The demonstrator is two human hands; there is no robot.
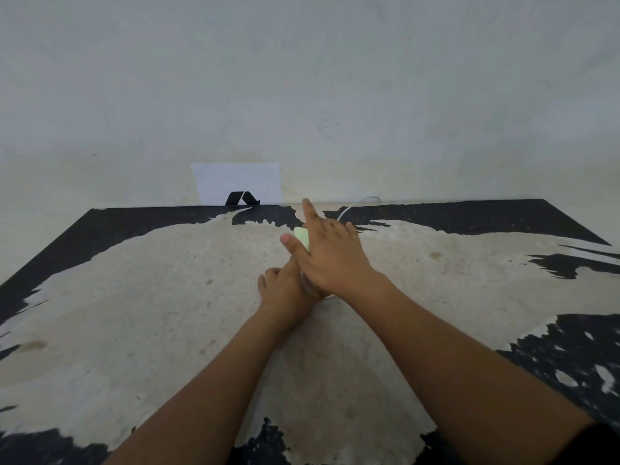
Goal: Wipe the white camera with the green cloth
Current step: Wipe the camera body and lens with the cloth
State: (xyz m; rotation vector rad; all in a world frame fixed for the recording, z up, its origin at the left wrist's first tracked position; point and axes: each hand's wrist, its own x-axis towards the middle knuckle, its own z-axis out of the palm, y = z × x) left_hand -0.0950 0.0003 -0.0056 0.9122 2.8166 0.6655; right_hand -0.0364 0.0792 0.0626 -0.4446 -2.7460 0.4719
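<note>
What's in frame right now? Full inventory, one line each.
table: 1, black top worn to beige over most of it, fills the lower half
wall: 1, off-white, behind the table
paper sheet: 1, white with a black mark at its lower edge, against the wall at the table's far edge
cable: 1, white, curving off the far edge past the hands
green cloth: 1, pale green, only a small part shows under the right hand
white camera: hidden by the hands, cannot confirm
left hand: 1, on the table, partly under the right
right hand: 1, laid over the cloth, index finger extended
</note>
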